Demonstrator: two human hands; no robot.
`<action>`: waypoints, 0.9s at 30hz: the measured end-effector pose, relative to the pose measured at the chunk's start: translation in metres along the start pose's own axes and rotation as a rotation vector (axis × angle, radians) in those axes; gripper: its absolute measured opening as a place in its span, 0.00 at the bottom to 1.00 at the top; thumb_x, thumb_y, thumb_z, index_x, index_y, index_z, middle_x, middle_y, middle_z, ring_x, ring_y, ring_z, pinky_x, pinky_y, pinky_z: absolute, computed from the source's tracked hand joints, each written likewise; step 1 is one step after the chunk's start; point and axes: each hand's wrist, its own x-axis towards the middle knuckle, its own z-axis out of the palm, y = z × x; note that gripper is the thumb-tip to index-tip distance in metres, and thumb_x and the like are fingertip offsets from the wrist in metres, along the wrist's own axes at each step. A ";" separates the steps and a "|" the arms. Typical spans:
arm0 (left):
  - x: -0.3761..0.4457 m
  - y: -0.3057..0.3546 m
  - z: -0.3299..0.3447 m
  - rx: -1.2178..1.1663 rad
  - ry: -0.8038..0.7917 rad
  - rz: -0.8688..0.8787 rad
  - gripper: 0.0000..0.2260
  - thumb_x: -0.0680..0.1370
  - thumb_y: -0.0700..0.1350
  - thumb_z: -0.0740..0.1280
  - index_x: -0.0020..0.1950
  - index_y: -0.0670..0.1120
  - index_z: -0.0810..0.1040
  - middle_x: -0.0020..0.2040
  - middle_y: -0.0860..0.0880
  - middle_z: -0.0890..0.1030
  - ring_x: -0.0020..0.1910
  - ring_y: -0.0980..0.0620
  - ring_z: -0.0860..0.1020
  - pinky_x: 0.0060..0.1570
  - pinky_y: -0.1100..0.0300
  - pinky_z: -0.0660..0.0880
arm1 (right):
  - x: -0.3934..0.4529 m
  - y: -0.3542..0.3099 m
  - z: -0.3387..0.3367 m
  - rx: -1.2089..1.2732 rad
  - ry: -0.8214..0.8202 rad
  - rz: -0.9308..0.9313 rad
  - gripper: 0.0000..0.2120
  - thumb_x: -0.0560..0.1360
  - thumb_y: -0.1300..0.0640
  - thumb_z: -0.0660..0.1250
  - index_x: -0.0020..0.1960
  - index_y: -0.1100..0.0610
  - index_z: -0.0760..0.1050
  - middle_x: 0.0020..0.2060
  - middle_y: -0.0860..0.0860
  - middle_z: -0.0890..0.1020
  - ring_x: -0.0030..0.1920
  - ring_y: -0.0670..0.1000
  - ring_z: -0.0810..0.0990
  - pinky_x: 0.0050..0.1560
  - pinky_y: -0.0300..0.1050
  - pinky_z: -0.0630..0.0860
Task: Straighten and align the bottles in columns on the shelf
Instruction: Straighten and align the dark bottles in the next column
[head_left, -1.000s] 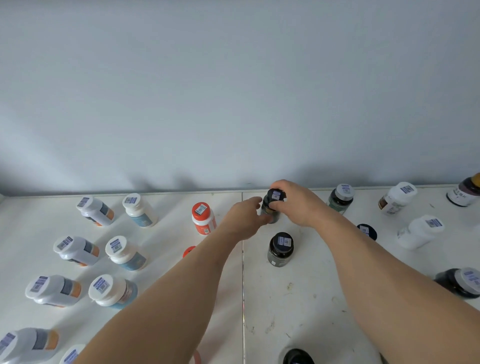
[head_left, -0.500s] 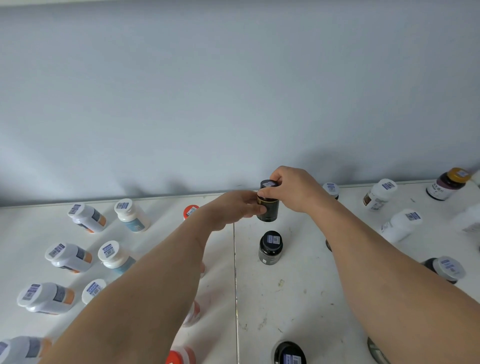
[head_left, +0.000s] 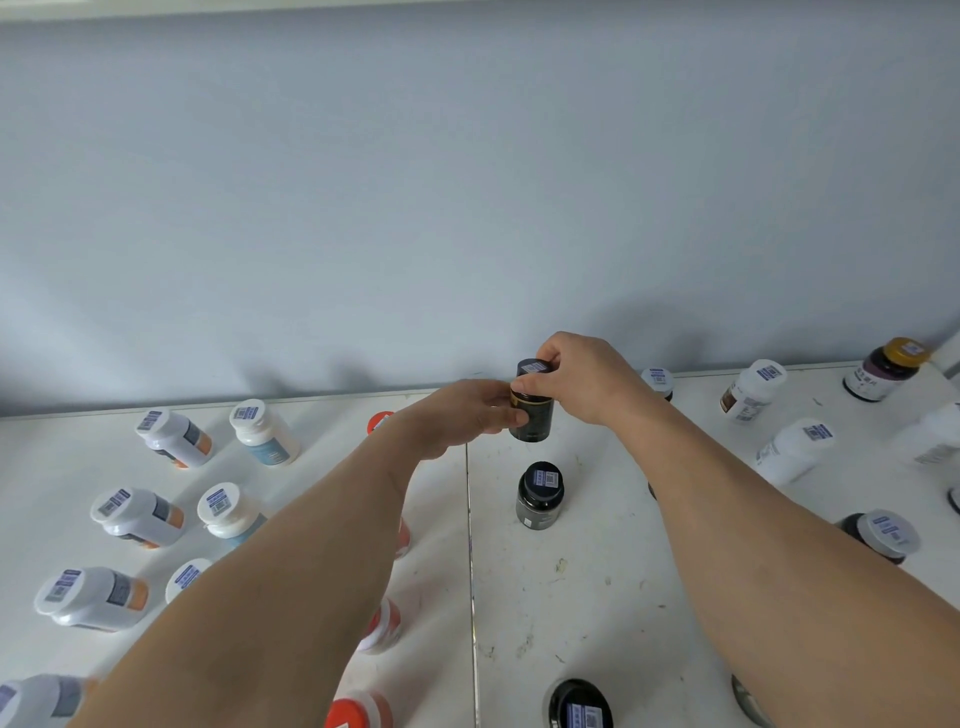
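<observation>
At frame centre, the held bottle (head_left: 531, 415) is black with a gold band. The white shelf (head_left: 597, 582) bears dark scuffs. At upper right stands a dark, gold-capped bottle (head_left: 884, 369).

1. A plain, pale blue-grey wall (head_left: 467, 182) fills the upper half of the view, with no marks or fittings on it.
2. A lighter strip (head_left: 363, 4) runs along the very top edge of the wall.
3. Soft grey shadows (head_left: 322, 369) lie low on the wall, just above where it meets the surface below.
4. The white shelf surface (head_left: 597, 597) stretches across the whole lower half, meeting the wall in a thin straight edge.
5. A narrow seam (head_left: 471, 571) runs from front to back through the surface, splitting it into two panels.
6. The right panel is scuffed with small dark marks (head_left: 561, 566).
7. The light is even and diffuse, without hard highlights.
</observation>
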 end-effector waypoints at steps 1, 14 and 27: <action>0.000 0.000 0.000 0.003 0.022 0.005 0.15 0.72 0.51 0.71 0.58 0.61 0.79 0.55 0.59 0.82 0.60 0.50 0.77 0.62 0.52 0.70 | 0.000 0.000 0.001 0.006 0.004 0.000 0.19 0.65 0.39 0.72 0.46 0.50 0.74 0.41 0.46 0.78 0.41 0.47 0.76 0.37 0.44 0.72; 0.012 -0.015 0.012 1.020 0.302 0.122 0.14 0.79 0.49 0.63 0.63 0.46 0.74 0.60 0.49 0.77 0.58 0.46 0.76 0.52 0.50 0.74 | 0.004 0.026 0.050 -0.050 0.041 0.017 0.20 0.65 0.40 0.73 0.47 0.51 0.71 0.43 0.46 0.73 0.41 0.49 0.73 0.37 0.45 0.66; 0.003 -0.005 0.013 1.083 0.418 0.157 0.14 0.80 0.50 0.60 0.63 0.48 0.74 0.60 0.49 0.77 0.57 0.45 0.77 0.48 0.51 0.73 | -0.015 0.020 0.044 -0.091 0.014 0.006 0.31 0.67 0.34 0.66 0.64 0.50 0.68 0.58 0.46 0.72 0.56 0.48 0.73 0.51 0.49 0.71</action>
